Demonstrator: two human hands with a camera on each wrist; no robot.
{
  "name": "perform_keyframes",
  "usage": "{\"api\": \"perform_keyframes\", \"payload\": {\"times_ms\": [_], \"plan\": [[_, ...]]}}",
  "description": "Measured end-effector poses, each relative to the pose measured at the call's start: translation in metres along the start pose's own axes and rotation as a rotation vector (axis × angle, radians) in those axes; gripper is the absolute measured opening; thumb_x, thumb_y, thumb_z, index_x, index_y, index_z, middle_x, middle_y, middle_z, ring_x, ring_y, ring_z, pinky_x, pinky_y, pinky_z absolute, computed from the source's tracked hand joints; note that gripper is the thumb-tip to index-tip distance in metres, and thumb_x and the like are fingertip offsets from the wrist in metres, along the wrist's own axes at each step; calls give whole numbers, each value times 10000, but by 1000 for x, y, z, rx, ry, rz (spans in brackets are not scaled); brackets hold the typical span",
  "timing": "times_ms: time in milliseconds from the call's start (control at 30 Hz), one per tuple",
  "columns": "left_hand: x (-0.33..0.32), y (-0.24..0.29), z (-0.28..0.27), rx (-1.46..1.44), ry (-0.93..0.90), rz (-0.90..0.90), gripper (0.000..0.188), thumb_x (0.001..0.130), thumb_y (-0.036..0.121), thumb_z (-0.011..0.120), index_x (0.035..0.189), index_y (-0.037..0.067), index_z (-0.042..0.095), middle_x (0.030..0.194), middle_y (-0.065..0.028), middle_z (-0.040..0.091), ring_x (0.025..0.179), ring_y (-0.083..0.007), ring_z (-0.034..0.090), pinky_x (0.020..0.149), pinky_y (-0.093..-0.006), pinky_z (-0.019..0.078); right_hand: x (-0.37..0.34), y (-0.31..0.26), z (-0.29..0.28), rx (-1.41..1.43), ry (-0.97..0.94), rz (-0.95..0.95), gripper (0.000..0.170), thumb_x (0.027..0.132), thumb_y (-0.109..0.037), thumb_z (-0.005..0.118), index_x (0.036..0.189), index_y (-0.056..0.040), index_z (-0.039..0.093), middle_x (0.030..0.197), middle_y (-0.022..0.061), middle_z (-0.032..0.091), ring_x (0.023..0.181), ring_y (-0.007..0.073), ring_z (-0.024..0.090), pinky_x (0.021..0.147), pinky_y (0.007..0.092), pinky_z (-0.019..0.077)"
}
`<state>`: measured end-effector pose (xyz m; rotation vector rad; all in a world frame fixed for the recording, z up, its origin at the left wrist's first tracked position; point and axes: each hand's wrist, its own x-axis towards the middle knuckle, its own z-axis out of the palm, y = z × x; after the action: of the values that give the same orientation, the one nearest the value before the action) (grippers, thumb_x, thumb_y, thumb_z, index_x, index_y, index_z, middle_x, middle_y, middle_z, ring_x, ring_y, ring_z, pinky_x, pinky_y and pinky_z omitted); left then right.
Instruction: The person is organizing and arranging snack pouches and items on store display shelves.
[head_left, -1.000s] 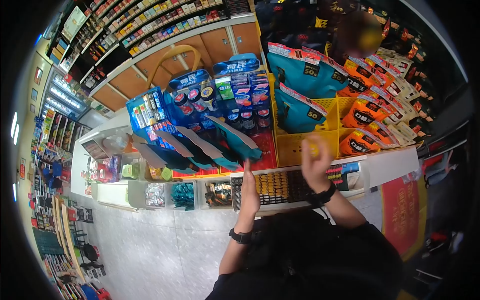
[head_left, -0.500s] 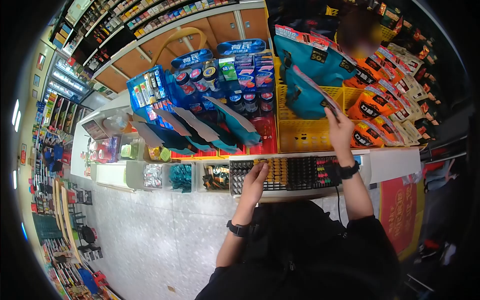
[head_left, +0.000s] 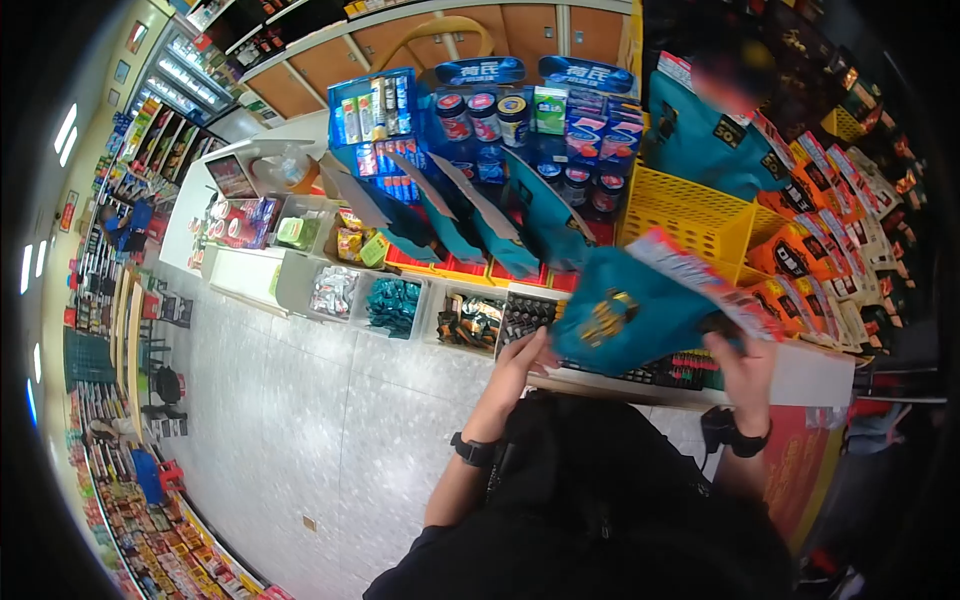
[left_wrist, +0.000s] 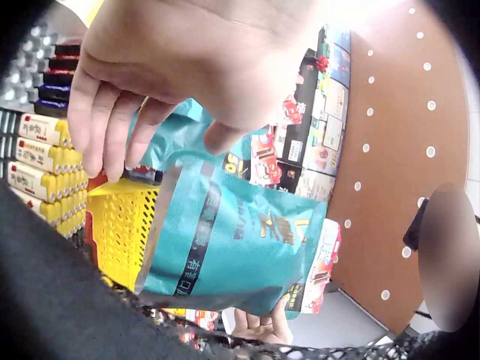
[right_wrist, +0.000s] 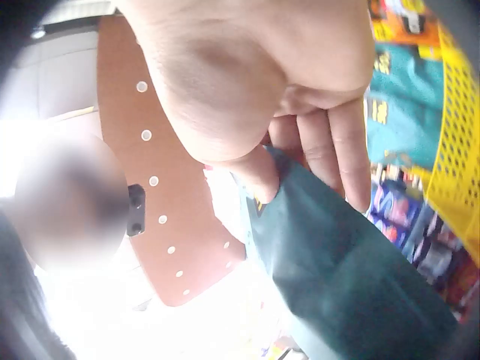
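Observation:
A teal snack bag [head_left: 625, 310] with a red-and-white top strip is held tilted over the front of the counter. My right hand [head_left: 745, 380] grips its strip end; in the right wrist view the thumb and fingers [right_wrist: 349, 150] pinch the edge. Near the opposite, lower end of the bag is my left hand [head_left: 518, 365], its fingers loosely extended. The left wrist view puts this hand [left_wrist: 195, 60] in front of the bag, nothing gripped in it. Just behind the bag stands a yellow perforated basket [head_left: 690, 225].
Several teal bags [head_left: 545, 215] stand upright left of the basket, before gum jars and packs [head_left: 510, 115]. Orange bags [head_left: 790, 250] fill the right side. Lighters [left_wrist: 45, 154] and small clear bins [head_left: 395, 305] line the counter front. More teal bags [head_left: 705, 140] stand behind the basket.
The right hand has taken a teal bag from the yellow basket and brought it toward the body. The left hand has come near its other end. The head view has shifted.

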<state>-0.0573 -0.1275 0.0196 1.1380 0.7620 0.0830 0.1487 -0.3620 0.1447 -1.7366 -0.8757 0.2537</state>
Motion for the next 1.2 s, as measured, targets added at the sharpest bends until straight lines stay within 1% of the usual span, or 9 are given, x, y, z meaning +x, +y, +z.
{"api": "perform_keyframes", "payload": {"times_ms": [67,133,200,400,500,667,900,967,1200], "plan": [[-10,-9,-19,-40,53,55,597,990,554,473,1085,-15,629,893,-148,713,778,-201,685,710,-279,533,8,-8,45,63,-93,-12,231,888,-35,697,1101,53,676,1038,105,713,897,150,659,804,272,519],[-27,-3,-43,-352,128,-76,632,987,595,434,1104,0,613,891,-146,711,763,-229,700,653,-311,570,9,-6,106,334,20,74,181,911,-131,712,919,50,713,690,45,676,609,57,576,540,267,456],[-33,-16,-75,-313,278,-62,666,982,622,411,1243,26,552,993,-131,698,793,-242,704,681,-344,585,16,-4,135,100,-252,-50,212,935,-142,685,827,40,685,548,63,548,509,61,460,458,298,360],[-6,-41,-141,-366,475,3,768,981,597,453,1458,-1,386,1398,-218,503,1212,-284,566,979,-415,483,22,11,243,253,-496,-25,222,948,-114,619,1126,-2,687,640,175,605,555,135,578,529,329,444],[13,-41,-144,-366,520,-23,799,971,633,426,1544,100,265,1568,-168,299,1414,-315,328,1124,-469,290,27,26,265,167,-579,25,265,958,-123,579,1182,-7,659,697,230,625,568,224,631,545,359,457],[41,-49,-142,-392,502,-13,812,947,662,428,1517,93,320,1545,-142,347,1397,-302,347,1138,-475,250,22,56,296,106,-617,121,288,969,-158,570,1202,-7,645,722,254,624,647,381,647,582,388,475],[47,-45,-141,-323,440,68,688,976,584,425,1467,102,424,1467,-109,464,1366,-242,401,1123,-461,259,17,73,305,107,-535,33,404,879,-187,679,1242,-19,628,820,253,667,737,365,685,644,395,512],[50,-47,-143,-419,407,41,595,1021,441,486,1459,45,418,1400,-91,521,1286,-212,469,1078,-367,344,21,75,296,73,-550,56,441,852,-185,704,1252,-20,622,853,252,675,773,363,692,668,395,523],[54,-69,-124,-281,461,126,706,982,426,574,1515,31,331,1479,-123,443,1341,-227,427,1104,-374,319,18,81,262,175,-561,42,544,775,-181,779,1256,7,610,1067,246,685,989,337,693,851,379,550]]}}
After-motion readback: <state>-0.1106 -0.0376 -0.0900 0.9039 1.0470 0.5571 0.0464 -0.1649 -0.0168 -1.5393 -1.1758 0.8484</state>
